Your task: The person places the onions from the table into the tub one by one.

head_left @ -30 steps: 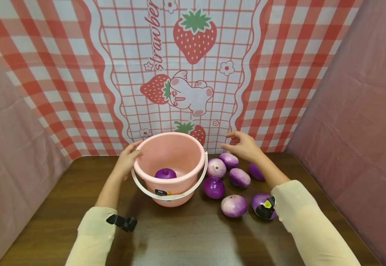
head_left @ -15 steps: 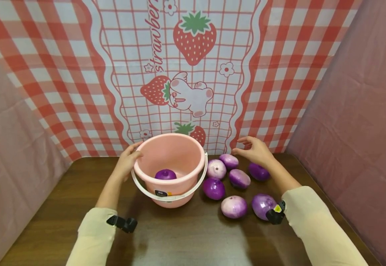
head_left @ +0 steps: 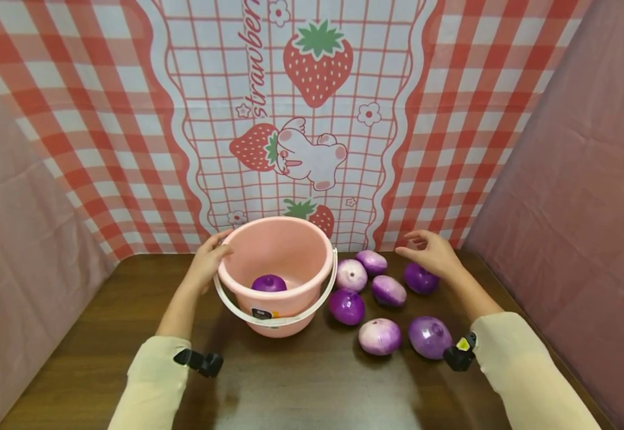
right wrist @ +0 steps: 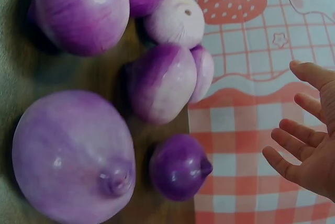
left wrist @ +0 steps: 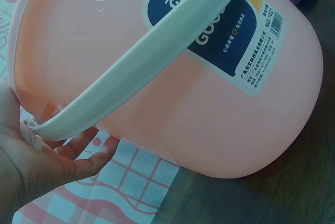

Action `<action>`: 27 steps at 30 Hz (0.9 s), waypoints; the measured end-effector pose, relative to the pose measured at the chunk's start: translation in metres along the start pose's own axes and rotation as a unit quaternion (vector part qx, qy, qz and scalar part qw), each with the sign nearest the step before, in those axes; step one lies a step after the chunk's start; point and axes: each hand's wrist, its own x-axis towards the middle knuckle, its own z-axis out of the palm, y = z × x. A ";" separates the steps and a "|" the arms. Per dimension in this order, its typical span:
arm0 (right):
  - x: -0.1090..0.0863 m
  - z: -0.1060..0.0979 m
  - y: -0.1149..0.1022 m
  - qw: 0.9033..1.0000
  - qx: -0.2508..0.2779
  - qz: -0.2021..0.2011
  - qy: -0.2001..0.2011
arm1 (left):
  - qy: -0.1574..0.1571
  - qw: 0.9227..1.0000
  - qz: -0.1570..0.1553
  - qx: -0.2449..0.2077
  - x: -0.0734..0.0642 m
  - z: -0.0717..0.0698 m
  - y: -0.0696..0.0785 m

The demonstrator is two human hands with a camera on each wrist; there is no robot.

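The left hand [head_left: 206, 263] grips the bucket [head_left: 277, 245], fingers partly hidden; the right hand [head_left: 431, 254] — loosely spread, empty — partly covers an onion [head_left: 419, 280] near the worktop's [head_left: 290, 388] back-right corner.

The bucket [head_left: 277, 246] at the centre of the head view looks like smooth pink plastic with a soft sheen, its white handle [left wrist: 144, 59] also smooth plastic, and its label [left wrist: 238, 46] flat and slick. To the right, the onions [head_left: 390, 291] have smooth, glossy skins; below, the brown table [head_left: 290, 388] shows a shiny wood-grain surface. The printed backdrop [head_left: 430, 167] filling the upper frame, the creased pink side drape [head_left: 27, 203] at far left and the pale sleeves [head_left: 156, 376] at the bottom are matt cloth.
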 end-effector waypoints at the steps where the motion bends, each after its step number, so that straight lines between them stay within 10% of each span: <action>1: -0.001 -0.001 0.003 1.000 -0.001 0.004 -0.002 | 0.000 1.000 0.000 0.000 0.000 0.000 0.000; 27: -0.017 0.005 0.062 0.999 -0.023 0.044 0.004 | 0.002 1.000 0.005 0.014 0.000 0.000 0.000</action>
